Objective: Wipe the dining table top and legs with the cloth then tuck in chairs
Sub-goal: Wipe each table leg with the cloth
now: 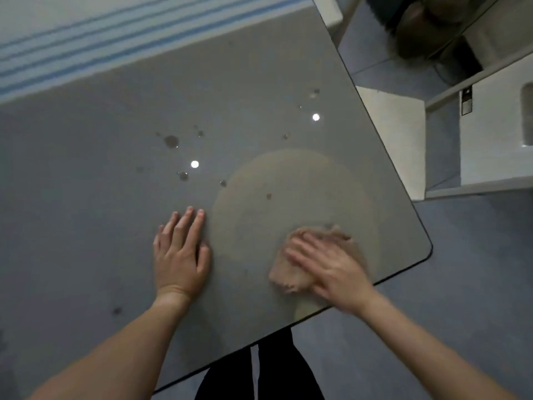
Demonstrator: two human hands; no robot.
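Legible text, brands, numbers, signs: none found.
Noted only a small dark tag (466, 101) on the white furniture (490, 140) right of the glass table top (115, 197); markings too small and blurred to read.

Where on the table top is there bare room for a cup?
Free: left of the left hand, and the far strip along the blue stripes. Crowded: droplets mid-table; cloth under the right hand near the corner.
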